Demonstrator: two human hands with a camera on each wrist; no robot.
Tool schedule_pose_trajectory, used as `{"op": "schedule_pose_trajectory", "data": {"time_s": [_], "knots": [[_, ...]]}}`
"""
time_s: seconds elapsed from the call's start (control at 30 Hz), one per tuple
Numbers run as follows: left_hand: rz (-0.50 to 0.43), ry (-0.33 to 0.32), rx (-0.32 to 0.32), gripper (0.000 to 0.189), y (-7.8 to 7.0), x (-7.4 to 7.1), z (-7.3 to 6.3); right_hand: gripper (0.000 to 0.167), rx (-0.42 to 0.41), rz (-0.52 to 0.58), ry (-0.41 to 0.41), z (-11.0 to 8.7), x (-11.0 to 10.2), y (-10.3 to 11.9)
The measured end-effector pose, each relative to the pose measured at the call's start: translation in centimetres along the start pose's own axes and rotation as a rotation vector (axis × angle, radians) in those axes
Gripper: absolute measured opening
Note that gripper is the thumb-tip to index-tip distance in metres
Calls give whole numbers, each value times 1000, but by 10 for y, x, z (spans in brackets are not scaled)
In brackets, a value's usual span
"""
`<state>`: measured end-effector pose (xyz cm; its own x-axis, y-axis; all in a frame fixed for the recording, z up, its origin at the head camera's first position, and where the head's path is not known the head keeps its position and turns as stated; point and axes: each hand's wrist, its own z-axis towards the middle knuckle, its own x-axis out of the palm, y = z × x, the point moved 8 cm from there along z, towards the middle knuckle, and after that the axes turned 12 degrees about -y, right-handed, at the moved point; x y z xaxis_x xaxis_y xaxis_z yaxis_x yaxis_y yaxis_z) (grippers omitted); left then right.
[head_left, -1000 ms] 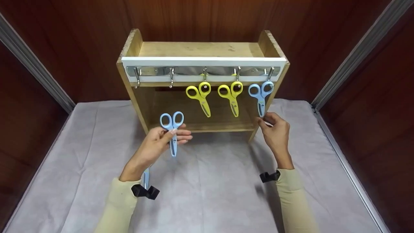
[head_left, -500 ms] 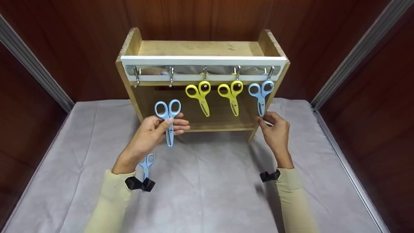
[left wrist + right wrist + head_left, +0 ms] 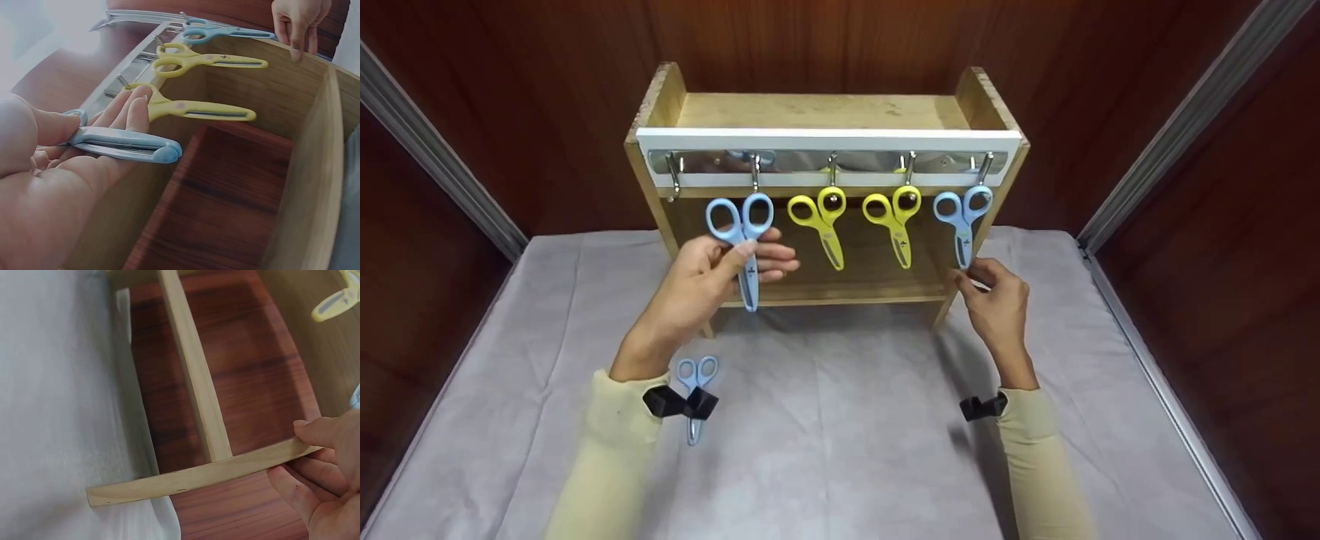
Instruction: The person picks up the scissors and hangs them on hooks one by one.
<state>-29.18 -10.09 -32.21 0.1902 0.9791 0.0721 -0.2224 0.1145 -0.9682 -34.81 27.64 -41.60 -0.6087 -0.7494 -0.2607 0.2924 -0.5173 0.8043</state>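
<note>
My left hand [image 3: 686, 281] pinches a pair of light-blue scissors [image 3: 748, 281] by the blades, thumb in front. Their finger loops point up, the right loop just under the second hook [image 3: 756, 176] from the left. From the head view I cannot tell whether loop and hook touch. In the left wrist view the blue scissors [image 3: 126, 142] point their tip away from the palm. My right hand [image 3: 997, 296] grips the right side panel of the wooden rack; the right wrist view shows thumb and fingers around that panel [image 3: 225, 469].
Two yellow scissors [image 3: 826, 232] [image 3: 896, 232] and blue scissors [image 3: 962, 229] hang on the hooks to the right. The leftmost hook [image 3: 672, 176] carries nothing. More blue scissors [image 3: 694, 431] lie on the grey cloth [image 3: 840, 435], partly behind the left wrist camera.
My left hand has lifted the blue scissors up and slightly left, to the second hook. The blue scissors on the cloth have come into fuller view. My right hand has stayed put.
</note>
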Motion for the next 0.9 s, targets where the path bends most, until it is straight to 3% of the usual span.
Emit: {"op": "schedule_pose_trajectory", "data": {"time_s": [0.3, 0.67, 0.9], "knots": [[-31, -44, 4, 33, -1, -7, 17, 14, -3, 13, 1, 0, 1, 1], [-25, 13, -20, 37, 13, -10, 22, 13, 5, 13, -7, 0, -1, 0], [15, -3, -54, 36, 20, -13, 23, 16, 7, 20, -2, -1, -1, -1]]}}
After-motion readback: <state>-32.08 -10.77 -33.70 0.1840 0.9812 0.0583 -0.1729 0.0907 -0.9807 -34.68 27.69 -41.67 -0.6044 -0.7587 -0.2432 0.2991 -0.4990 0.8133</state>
